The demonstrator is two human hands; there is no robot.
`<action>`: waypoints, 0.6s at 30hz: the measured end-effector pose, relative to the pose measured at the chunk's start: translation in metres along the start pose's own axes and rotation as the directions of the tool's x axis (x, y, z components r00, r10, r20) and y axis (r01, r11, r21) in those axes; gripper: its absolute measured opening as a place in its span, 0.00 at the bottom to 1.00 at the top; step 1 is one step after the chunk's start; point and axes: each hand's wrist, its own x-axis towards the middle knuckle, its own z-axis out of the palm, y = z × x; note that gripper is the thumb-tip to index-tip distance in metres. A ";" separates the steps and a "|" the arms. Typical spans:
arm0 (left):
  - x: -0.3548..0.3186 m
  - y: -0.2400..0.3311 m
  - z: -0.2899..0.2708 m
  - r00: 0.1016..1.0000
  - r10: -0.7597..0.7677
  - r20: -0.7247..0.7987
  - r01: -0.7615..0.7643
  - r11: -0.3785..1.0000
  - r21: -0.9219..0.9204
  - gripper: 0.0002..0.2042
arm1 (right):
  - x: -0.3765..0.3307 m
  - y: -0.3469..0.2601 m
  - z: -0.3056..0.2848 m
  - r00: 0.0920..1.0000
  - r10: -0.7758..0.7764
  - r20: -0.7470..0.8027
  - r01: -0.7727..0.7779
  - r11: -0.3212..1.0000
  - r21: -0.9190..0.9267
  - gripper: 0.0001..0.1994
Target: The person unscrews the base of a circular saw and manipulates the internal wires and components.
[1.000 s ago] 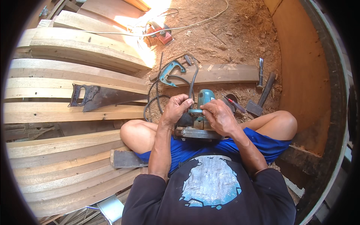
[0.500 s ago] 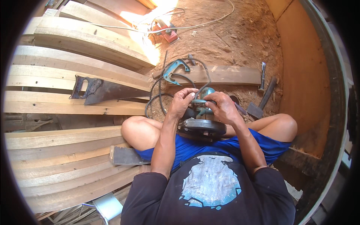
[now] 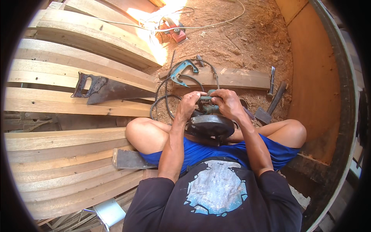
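Observation:
A circular saw [image 3: 208,121] with a dark round blade guard and a teal body rests in my lap between my bent legs. At its open handle end, my left hand [image 3: 188,105] is closed, thumb and fingers pinching the left edge. Opposite it, my right hand [image 3: 228,103] is bent over the same part, its fingertips pressed together on the right side. What lies beneath the fingertips is hidden. Just beyond my hands lies a loose teal curved handle cover [image 3: 179,73], amid loops of black power cord [image 3: 156,101].
Stacked timber beams [image 3: 77,141] fill the left side, with a handsaw [image 3: 112,91] on top. Ahead lies a wooden plank [image 3: 239,78]; a chisel [image 3: 271,81] and a hammer [image 3: 270,106] are at right. A red power tool [image 3: 177,34] sits farther off on the sawdust-strewn ground.
My right hand has moved up and left, its fingertips now closer to my left hand across the saw's handle. The saw has tipped slightly; the loose cover stays put.

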 end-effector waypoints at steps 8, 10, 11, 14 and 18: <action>0.000 -0.009 0.001 0.991 0.134 0.002 -0.133 0.981 0.142 0.19 | 0.012 0.008 0.000 0.990 0.123 0.064 -0.127 0.990 0.067 0.11; 0.001 -0.009 -0.001 0.994 0.111 0.003 -0.109 0.980 0.164 0.20 | 0.016 0.013 -0.003 0.988 0.117 0.096 -0.124 0.990 0.072 0.11; 0.001 -0.011 -0.003 0.994 0.111 0.000 -0.110 0.980 0.166 0.20 | 0.017 0.015 -0.004 0.985 0.109 0.131 -0.120 0.990 0.077 0.12; 0.002 -0.016 -0.007 0.989 0.140 -0.044 -0.128 0.969 0.211 0.21 | 0.016 0.028 -0.010 0.983 0.126 0.132 -0.132 0.991 0.036 0.14; 0.011 -0.019 -0.008 0.998 0.066 -0.025 -0.061 0.988 0.141 0.21 | 0.010 0.060 -0.003 0.971 0.208 0.117 -0.225 0.961 0.162 0.16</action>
